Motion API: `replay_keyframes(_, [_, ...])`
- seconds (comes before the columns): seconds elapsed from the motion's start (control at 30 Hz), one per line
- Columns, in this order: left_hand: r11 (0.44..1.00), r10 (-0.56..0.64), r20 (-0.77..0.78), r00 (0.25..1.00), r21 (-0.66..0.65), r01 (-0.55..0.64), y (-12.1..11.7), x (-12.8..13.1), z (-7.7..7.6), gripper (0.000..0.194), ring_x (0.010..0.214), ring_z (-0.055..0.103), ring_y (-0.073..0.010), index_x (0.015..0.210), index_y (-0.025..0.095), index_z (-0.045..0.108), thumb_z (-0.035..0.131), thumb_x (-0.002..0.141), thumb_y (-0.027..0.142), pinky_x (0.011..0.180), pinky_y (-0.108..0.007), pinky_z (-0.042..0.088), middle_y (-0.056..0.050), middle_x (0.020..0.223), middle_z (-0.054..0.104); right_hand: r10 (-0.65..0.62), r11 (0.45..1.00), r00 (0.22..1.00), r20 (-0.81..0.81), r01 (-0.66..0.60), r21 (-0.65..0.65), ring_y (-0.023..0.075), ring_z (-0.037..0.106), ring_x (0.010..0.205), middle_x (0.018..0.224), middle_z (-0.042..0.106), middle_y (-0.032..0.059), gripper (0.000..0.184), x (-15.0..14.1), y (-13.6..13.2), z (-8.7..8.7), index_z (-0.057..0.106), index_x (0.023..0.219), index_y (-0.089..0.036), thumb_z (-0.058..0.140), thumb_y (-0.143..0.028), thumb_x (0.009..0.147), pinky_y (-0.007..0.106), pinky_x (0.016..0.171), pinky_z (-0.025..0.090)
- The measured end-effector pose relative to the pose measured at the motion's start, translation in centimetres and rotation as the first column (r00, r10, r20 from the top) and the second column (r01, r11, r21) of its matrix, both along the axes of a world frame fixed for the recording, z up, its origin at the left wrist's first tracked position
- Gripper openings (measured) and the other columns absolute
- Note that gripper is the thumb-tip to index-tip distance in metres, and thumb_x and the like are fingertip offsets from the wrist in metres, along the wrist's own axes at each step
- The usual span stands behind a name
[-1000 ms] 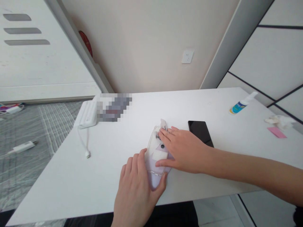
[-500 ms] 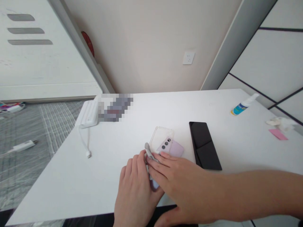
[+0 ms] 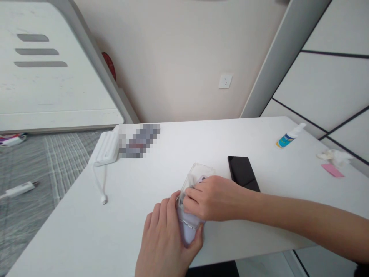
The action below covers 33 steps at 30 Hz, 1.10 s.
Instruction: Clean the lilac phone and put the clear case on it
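Nearest, the left hand (image 3: 163, 242), cut off by the bottom edge, grasps the near end of a lilac phone (image 3: 188, 234) on the white surface (image 3: 115, 234). The right hand (image 3: 210, 198) is curled over a clear case (image 3: 203, 168) lying on the phone, bunching a pale cloth (image 3: 190, 180); its fingertips and most of the phone's cameras are hidden. Just beyond the right forearm, which covers its near end, lies a black phone (image 3: 243, 172). Farther left, pixelation masks a grey item (image 3: 141, 141) beside a white power bank (image 3: 108, 148). Far right, a spray bottle (image 3: 286, 140) carries a blue label, its lettering too small to read.
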<state>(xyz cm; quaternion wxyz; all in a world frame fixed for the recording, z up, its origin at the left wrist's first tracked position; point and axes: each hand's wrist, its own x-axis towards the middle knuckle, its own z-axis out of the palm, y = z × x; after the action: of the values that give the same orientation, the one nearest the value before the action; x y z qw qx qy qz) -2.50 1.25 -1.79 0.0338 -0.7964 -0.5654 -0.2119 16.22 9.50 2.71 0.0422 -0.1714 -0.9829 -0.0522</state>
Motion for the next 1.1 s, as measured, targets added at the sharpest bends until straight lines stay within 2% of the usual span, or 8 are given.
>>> replay_keyframes(0.2, [1.0, -0.007, -0.001, 1.0, 0.005, 0.007, 0.1, -0.1, 0.0, 0.064, 0.091, 0.062, -0.027, 0.131, 0.012, 0.047, 0.072, 0.081, 0.043, 0.078, -0.044, 0.053, -0.009, 0.103, 0.061, -0.135, 0.99, 0.99, -0.044, 0.133, -0.057, 0.0178, 0.061, 0.072, 0.095, 0.066, 0.0057, 0.02, -0.3, 0.0, -0.1, 0.061, 0.097, -0.017, 0.047, -0.025, 0.107, 0.032, 0.053, 0.037])
replay_keyframes(0.37, [1.0, -0.012, -0.007, 1.0, 0.0, 0.012, 0.0, -0.1, -0.2, 0.069, 0.094, 0.062, -0.0278, 0.136, 0.01, 0.044, 0.071, 0.078, 0.036, 0.08, -0.044, 0.054, -0.01, 0.106, 0.062, -0.025, 0.971, 0.994, -0.105, -0.001, -0.241, 0.0169, 0.062, 0.086, 0.097, 0.069, 0.0025, 0.009, -0.5, -1.1, 0.7, 0.061, 0.098, -0.016, 0.059, -0.025, 0.099, 0.032, 0.075, 0.048])
replay_keyframes(0.43, [1.0, -0.007, -0.003, 1.0, -0.01, 0.007, -0.1, -0.1, -0.3, 0.066, 0.093, 0.062, -0.0278, 0.135, 0.011, 0.045, 0.07, 0.082, 0.04, 0.08, -0.044, 0.053, -0.01, 0.105, 0.062, -0.093, 0.963, 0.99, -0.105, 0.063, -0.263, 0.017, 0.062, 0.087, 0.096, 0.07, 0.0017, 0.01, -0.3, -0.5, 0.6, 0.061, 0.102, -0.017, 0.06, -0.026, 0.1, 0.032, 0.073, 0.047])
replay_keyframes(0.6, [1.0, -0.003, -0.03, 1.0, -0.008, 0.003, -0.1, -0.2, -0.3, 0.064, 0.093, 0.061, -0.0287, 0.135, 0.013, 0.046, 0.069, 0.084, 0.045, 0.078, -0.044, 0.052, -0.01, 0.106, 0.062, -0.307, 0.946, 0.946, -0.102, 0.291, -0.143, 0.0234, 0.061, 0.091, 0.095, 0.068, 0.0093, 0.013, 0.2, 1.9, -0.1, 0.062, 0.097, -0.014, 0.053, -0.018, 0.104, 0.033, 0.069, 0.041])
replay_keyframes(0.73, [0.999, -0.001, -0.048, 0.999, 0.039, 0.003, -0.1, -0.3, -0.7, 0.067, 0.092, 0.061, -0.0279, 0.134, 0.009, 0.046, 0.069, 0.085, 0.047, 0.078, -0.043, 0.051, -0.01, 0.104, 0.062, -0.125, 0.982, 0.987, -0.1, 0.108, -0.158, 0.0182, 0.059, 0.086, 0.096, 0.068, 0.0039, 0.009, -0.1, 0.9, -0.1, 0.062, 0.094, -0.017, 0.056, -0.016, 0.1, 0.031, 0.071, 0.043])
replay_keyframes(0.87, [0.999, -0.008, -0.064, 0.998, 0.052, 0.011, -0.1, -0.5, -1.1, 0.071, 0.098, 0.062, -0.0292, 0.136, 0.008, 0.045, 0.065, 0.089, 0.057, 0.08, -0.043, 0.052, -0.012, 0.11, 0.063, 0.023, 0.977, 0.99, -0.137, -0.051, -0.206, 0.0148, 0.059, 0.089, 0.103, 0.069, 0.0001, 0.013, -0.7, -0.6, -0.2, 0.064, 0.094, -0.02, 0.055, -0.022, 0.103, 0.029, 0.069, 0.043])
replay_keyframes(1.0, [1.0, -0.006, -0.042, 0.999, 0.021, 0.007, -0.1, -0.5, -1.0, 0.064, 0.093, 0.061, -0.0275, 0.134, 0.01, 0.046, 0.062, 0.092, 0.056, 0.078, -0.043, 0.051, -0.01, 0.106, 0.062, -0.016, 0.986, 0.993, -0.114, -0.004, -0.169, 0.016, 0.057, 0.09, 0.1, 0.068, -0.0004, 0.012, 0.0, 1.1, -0.1, 0.066, 0.094, -0.021, 0.058, -0.02, 0.103, 0.029, 0.065, 0.039])
replay_keyframes(1.1, [1.0, 0.011, -0.048, 0.999, 0.003, -0.011, 0.0, -0.3, -0.7, 0.063, 0.093, 0.061, -0.0274, 0.134, 0.01, 0.046, 0.063, 0.091, 0.053, 0.078, -0.043, 0.05, -0.01, 0.105, 0.062, -0.148, 0.983, 0.984, -0.095, 0.137, -0.12, 0.0199, 0.056, 0.091, 0.097, 0.068, 0.006, 0.015, 1.3, 3.3, 0.0, 0.068, 0.093, -0.016, 0.057, -0.01, 0.101, 0.03, 0.062, 0.035])
